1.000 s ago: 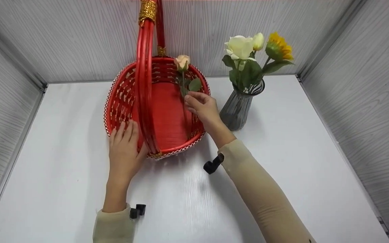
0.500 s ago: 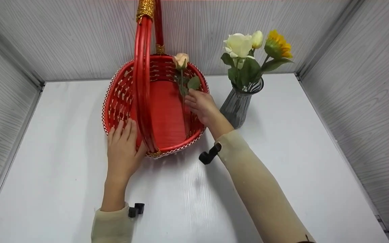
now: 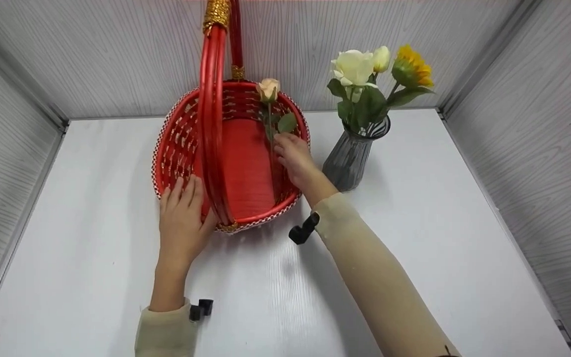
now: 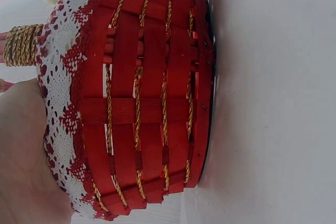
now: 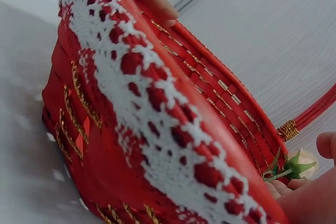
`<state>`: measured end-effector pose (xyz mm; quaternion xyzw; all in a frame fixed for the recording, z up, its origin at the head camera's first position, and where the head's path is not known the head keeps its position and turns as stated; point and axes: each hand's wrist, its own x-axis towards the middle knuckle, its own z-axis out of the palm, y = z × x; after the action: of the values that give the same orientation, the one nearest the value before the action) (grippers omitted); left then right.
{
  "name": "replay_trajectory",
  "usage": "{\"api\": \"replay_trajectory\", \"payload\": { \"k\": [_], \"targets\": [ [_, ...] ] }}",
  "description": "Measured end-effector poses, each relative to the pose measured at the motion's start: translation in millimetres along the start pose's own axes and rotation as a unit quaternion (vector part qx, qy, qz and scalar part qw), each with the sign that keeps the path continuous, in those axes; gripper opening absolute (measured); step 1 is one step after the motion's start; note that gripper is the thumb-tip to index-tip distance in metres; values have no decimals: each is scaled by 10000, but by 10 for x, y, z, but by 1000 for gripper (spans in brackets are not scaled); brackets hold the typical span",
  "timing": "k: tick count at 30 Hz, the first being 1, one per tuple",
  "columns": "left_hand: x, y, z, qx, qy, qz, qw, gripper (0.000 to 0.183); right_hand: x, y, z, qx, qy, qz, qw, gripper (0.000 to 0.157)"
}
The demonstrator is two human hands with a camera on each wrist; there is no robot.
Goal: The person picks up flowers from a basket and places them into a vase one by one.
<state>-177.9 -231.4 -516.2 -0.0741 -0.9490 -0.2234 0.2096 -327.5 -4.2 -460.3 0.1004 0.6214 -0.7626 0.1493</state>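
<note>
A red woven basket (image 3: 248,171) with a tall handle and white lace trim stands at the back of the table. My left hand (image 3: 181,223) rests over its near left rim, fingers extended inside beside the handle's foot. Inside the right part leans a peach rose (image 3: 268,90) with a green stem and leaves; its bloom stands at the far rim. My right hand (image 3: 295,156) reaches over the right rim, fingertips beside the stem. In the right wrist view, the thumb (image 5: 326,145) stands apart from the fingers near the rose (image 5: 301,164); whether they touch the stem is unclear.
A grey ribbed glass vase (image 3: 349,161) stands right of the basket, close to my right forearm. It holds a white rose (image 3: 354,68), a pale bud and a yellow sunflower (image 3: 411,67). Grey wood-grain panels enclose the white table (image 3: 439,238) behind and at the sides.
My right hand's pinch on the rose stem has loosened, and the hand has shifted slightly. The rose stays leaning in the basket. My left hand stays on the rim.
</note>
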Motion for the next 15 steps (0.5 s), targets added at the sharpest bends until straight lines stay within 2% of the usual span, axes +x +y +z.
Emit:
{"api": "replay_trajectory", "payload": {
  "k": [3,10,15],
  "targets": [
    [-9,-2,-11,16,51,-7,10000,65,10,17,41,-104,17,-44,9999,57],
    [-26,15,-7,41,110,-29,9999,65,57,76,103,81,32,72,9999,56],
    [-40,67,0,86,110,-56,9999,66,76,137,97,-78,396,280,9988,53]
  ]
}}
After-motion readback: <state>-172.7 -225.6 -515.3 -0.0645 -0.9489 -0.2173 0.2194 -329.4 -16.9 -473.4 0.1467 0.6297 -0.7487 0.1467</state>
